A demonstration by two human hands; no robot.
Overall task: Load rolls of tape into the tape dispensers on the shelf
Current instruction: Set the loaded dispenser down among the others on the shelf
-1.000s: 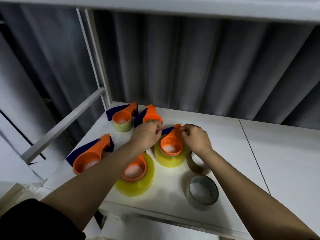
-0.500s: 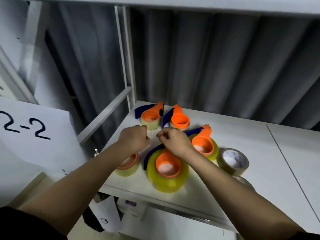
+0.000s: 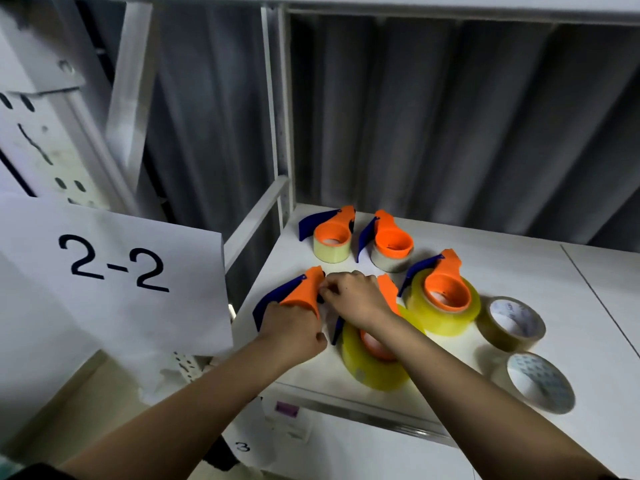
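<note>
I am working the front-left dispenser (image 3: 300, 295) on the white shelf (image 3: 519, 271), just left of the big yellow roll (image 3: 372, 358). My left hand (image 3: 292, 332) is curling around its round body; my right hand (image 3: 356, 299) is pinching at its orange nose, though what the fingertips are holding I cannot tell. To do this well, I judge I should be steadying the body while threading the tape end squarely past the nose. Its long axis is running front-left to back-right, its nose aiming back-right. Right of the yellow roll, 2 loose rolls (image 3: 512, 327) are waiting.
</note>
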